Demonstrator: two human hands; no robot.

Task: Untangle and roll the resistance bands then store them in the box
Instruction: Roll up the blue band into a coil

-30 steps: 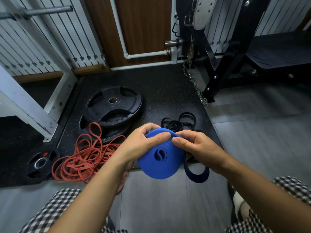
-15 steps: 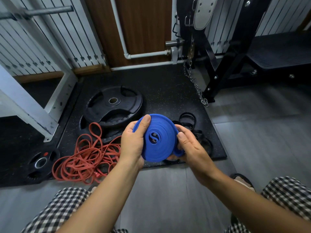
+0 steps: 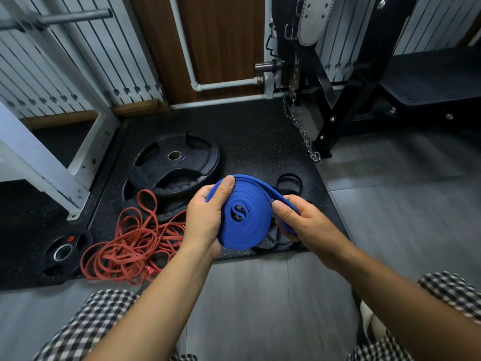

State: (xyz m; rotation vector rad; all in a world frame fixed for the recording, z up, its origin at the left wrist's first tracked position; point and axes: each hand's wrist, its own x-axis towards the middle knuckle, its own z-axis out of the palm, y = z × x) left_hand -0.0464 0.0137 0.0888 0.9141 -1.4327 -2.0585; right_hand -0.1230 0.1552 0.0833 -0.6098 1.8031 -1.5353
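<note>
1. Grey floor panels [image 3: 403,204] and a black speckled rubber mat [image 3: 255,136] form the work area in a gym corner. Both hands are raised above the near edge of the mat.
2. Left hand [image 3: 205,220] grips the coiled blue resistance band [image 3: 242,225] from its left side. The thumb presses on the upper rim of the coil and the fingers curl behind it.
3. Right hand [image 3: 294,220] pinches the loose tail [image 3: 270,190] of the same band. The tail runs off the top of the coil and passes under the thumb into the curled fingers.
4. The flat side of the coil faces the camera, with an S-shaped fold at its centre.
5. Black bands [image 3: 296,187] lie on the mat behind the right hand, partly hidden by it.
6. Red bands [image 3: 130,243] lie in a tangled heap on the mat, left of the left wrist. One loop reaches onto the edge of the large weight plates [image 3: 174,162].
7. A small weight plate [image 3: 62,252] lies left of the red heap.
8. A chain [image 3: 302,131] hangs beside the black rack [image 3: 335,105] at the far right of the mat. A white frame [image 3: 52,165] stands at the left.
</note>
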